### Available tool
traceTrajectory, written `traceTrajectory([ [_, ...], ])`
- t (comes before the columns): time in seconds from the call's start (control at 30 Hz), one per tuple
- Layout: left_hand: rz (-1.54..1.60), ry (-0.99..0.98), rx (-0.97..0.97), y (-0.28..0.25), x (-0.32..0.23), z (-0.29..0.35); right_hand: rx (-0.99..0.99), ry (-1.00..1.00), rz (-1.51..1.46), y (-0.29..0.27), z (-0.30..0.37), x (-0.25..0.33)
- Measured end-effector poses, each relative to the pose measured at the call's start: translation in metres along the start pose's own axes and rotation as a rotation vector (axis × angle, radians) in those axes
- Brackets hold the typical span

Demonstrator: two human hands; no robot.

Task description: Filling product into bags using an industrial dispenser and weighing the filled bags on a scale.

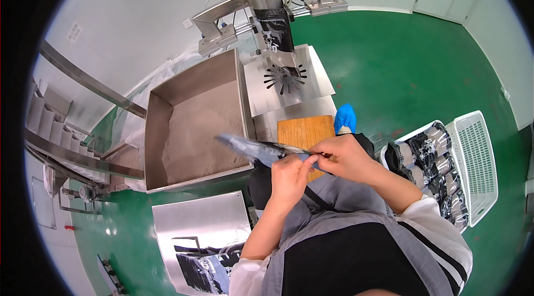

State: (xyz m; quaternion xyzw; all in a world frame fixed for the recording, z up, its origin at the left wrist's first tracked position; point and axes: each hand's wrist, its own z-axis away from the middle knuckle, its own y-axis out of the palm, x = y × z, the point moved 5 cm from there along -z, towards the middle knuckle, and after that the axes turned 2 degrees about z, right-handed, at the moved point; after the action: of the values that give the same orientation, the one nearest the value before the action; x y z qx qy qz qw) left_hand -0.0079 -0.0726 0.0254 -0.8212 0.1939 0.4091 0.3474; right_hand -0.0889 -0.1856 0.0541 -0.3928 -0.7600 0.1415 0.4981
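Observation:
In front of my body I hold a flat, thin plastic bag (247,148) with clear and dark parts; its far end sticks out to the left and is blurred. My left hand (291,178) pinches the edge nearest me between thumb and fingers. Close beside it, my right hand (346,158) grips the same edge with its fingers closed. Below the hands lies a wooden board (305,130). Ahead of them, a black printed bag (275,32) hangs round the steel tube of a machine, above a dark spoked disc (285,79).
Left of the machine stands a deep steel bin (194,87) of grey-brown powder (203,135). A steel table (200,212) at lower left carries flat black bags (208,271). At right, filled bags (428,151) sit in a white basket beside another basket (475,168). A blue shoe cover (345,118) shows beside the board.

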Motion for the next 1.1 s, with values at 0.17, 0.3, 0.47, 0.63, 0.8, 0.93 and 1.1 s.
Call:
traceTrajectory([
  [0.17,0.088,-0.020,0.040,0.011,0.004,-0.003,-0.098,0.057,-0.060,0.009,0.002,-0.014],
  [0.3,-0.181,-0.086,-0.002,0.018,0.019,-0.008,-0.125,0.270,-0.085,0.026,0.002,-0.041],
  [0.47,-0.136,-0.054,0.085,0.040,0.002,0.010,-0.458,0.592,0.029,-0.013,0.022,-0.116],
  [0.63,0.083,-0.309,0.003,0.029,0.032,0.006,-0.406,-0.072,0.383,-0.001,0.018,-0.032],
  [0.8,0.286,-0.417,0.207,0.025,-0.002,-0.022,0.016,-0.701,0.718,0.005,0.046,-0.005],
  [0.93,-0.385,0.210,0.196,0.049,-0.023,-0.013,0.401,0.177,0.367,0.030,0.046,-0.062],
  [1.1,-0.344,0.556,0.566,0.135,-0.055,0.052,-0.015,0.278,0.390,0.012,-0.040,-0.087],
])
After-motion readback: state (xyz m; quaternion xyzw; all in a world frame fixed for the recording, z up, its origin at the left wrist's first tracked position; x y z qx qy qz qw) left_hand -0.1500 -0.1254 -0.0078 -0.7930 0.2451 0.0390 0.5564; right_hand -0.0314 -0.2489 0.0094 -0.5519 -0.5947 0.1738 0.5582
